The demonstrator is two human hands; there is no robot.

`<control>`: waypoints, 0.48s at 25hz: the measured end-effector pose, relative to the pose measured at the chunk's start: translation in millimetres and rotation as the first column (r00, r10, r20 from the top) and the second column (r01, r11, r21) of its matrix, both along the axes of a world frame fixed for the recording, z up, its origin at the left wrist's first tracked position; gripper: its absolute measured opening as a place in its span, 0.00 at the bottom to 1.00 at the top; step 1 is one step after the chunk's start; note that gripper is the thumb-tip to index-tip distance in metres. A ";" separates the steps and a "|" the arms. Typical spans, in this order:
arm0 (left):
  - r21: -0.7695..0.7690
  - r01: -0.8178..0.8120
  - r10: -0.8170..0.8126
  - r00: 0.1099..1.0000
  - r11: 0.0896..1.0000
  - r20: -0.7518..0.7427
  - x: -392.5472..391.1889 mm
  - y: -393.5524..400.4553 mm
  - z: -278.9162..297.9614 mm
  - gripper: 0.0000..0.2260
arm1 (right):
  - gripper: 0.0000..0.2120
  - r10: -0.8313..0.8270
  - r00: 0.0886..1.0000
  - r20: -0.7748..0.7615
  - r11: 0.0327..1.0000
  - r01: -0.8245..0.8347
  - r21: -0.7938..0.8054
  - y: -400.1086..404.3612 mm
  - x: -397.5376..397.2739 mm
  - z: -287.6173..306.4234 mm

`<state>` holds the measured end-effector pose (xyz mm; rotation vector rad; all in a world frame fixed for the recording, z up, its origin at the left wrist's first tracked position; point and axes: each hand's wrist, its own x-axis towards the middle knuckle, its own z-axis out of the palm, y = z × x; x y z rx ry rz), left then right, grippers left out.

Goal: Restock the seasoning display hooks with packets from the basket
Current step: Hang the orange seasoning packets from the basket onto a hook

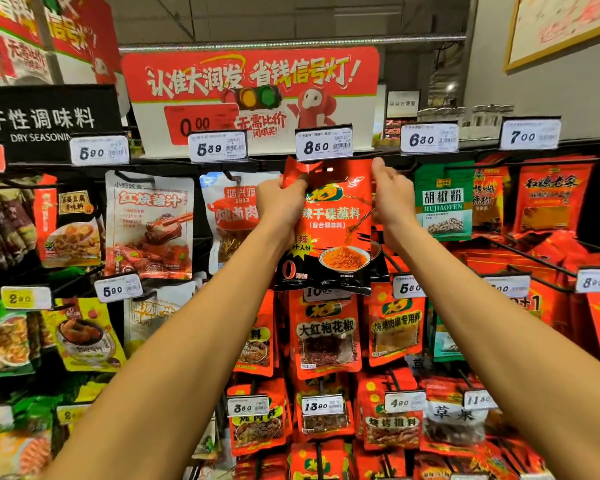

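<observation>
Both hands, left [280, 199] and right [392, 199], pinching red seasoning packet [336, 230] under 8.50 price tag [323, 144].

Bright, even overhead store light; glare on glossy packets [336, 216]; wide-angle bending and softness toward frame edges.

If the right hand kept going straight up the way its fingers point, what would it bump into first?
Probably the black shelf rail just above the right hand, beside the 8.50 price tag. Depth is unclear, so it might slip underneath instead.
</observation>
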<state>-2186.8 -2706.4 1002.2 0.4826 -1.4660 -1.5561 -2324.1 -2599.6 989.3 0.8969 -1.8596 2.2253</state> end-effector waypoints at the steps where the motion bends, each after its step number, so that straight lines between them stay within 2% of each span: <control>1: 0.007 -0.005 0.005 1.000 1.000 0.006 -0.6 0.3 0.4 0.08 | 0.24 0.000 0.999 -0.045 1.000 0.000 0.009 0.2 0.8 0.3; 5: 0.039 -0.005 0.003 0.999 0.999 0.040 1.2 0.1 1.8 0.08 | 0.27 -0.017 0.985 -0.171 1.000 0.021 0.020 -1.8 3.8 -0.3; 7: 0.039 -0.013 0.012 0.999 0.999 0.045 1.0 0.6 3.3 0.09 | 0.28 -0.082 0.970 -0.228 0.991 0.104 0.086 -5.3 5.0 -5.1; 9: 0.028 -0.016 0.015 0.998 0.999 0.056 -0.2 2.2 4.5 0.08 | 0.25 -0.155 0.964 -0.217 0.973 0.186 0.135 -9.8 4.8 -6.7; 12: -0.002 -0.041 0.041 0.996 0.999 0.082 -2.1 2.0 2.5 0.08 | 0.21 -0.187 0.971 -0.149 0.963 0.211 0.165 -14.4 5.6 -4.6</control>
